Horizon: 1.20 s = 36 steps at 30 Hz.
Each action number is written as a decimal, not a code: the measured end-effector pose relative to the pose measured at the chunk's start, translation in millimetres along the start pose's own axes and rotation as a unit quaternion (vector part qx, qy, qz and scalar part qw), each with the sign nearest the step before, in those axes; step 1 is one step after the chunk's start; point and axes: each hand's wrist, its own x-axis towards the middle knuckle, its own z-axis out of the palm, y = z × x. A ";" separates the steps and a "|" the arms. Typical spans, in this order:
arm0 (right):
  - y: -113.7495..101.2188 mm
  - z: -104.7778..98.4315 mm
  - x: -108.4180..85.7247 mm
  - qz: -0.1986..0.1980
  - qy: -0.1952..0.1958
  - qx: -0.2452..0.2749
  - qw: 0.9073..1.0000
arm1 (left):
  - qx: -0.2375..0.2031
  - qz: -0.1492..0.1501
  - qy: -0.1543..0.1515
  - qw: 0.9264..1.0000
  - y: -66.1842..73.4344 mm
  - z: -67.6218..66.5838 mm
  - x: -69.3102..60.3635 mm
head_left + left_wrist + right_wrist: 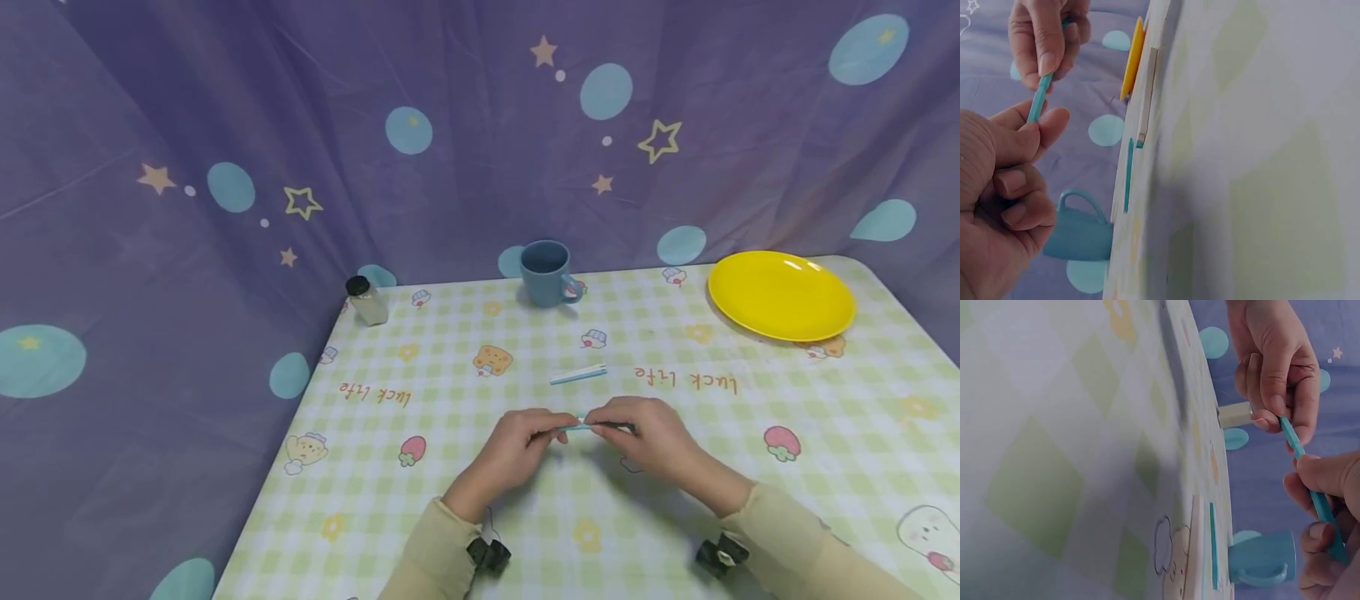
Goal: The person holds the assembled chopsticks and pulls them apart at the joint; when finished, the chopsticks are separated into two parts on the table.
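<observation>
Both hands hold a slim teal stick above the middle of the table. My left hand pinches one end between thumb and forefinger. My right hand grips the other part, which runs back under its curled fingers in the right wrist view. A joint line crosses the teal stick between the two hands. Just beyond the hands, a pair of slim pieces, one whitish and one teal, lies on the cloth. In the left wrist view, the whitish piece shows a teal end.
A blue mug stands at the table's back edge, its handle to the right. Back left is a small bottle with a black cap. A yellow plate lies back right. Checked cloth covers the table; a purple curtain hangs behind.
</observation>
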 end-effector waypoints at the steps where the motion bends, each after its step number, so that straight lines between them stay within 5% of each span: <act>1: 0.9 -1.7 -0.3 0.000 0.004 0.000 1.000 | -0.002 -0.003 0.006 1.000 -0.8 -0.4 0.5; 6: 5.5 -10.7 0.7 0.024 0.024 -0.008 0.999 | -0.011 -0.021 0.028 0.999 -4.5 -5.3 4.5; 16: 22.0 -24.9 2.0 0.078 -0.019 -0.038 0.996 | 0.005 -0.052 -0.021 0.998 -19.2 -14.1 20.8; 22: 36.0 -22.3 1.9 0.072 -0.020 -0.058 0.996 | 0.048 -0.095 0.033 0.994 -25.2 -12.0 38.3; 28: 41.6 -13.8 5.8 0.081 0.012 -0.071 0.994 | 0.104 -0.154 0.104 0.977 -28.1 -0.6 58.8; 36: 41.3 0.3 16.9 0.144 -0.006 -0.080 0.986 | 0.137 -0.209 0.124 0.960 -28.6 13.7 79.5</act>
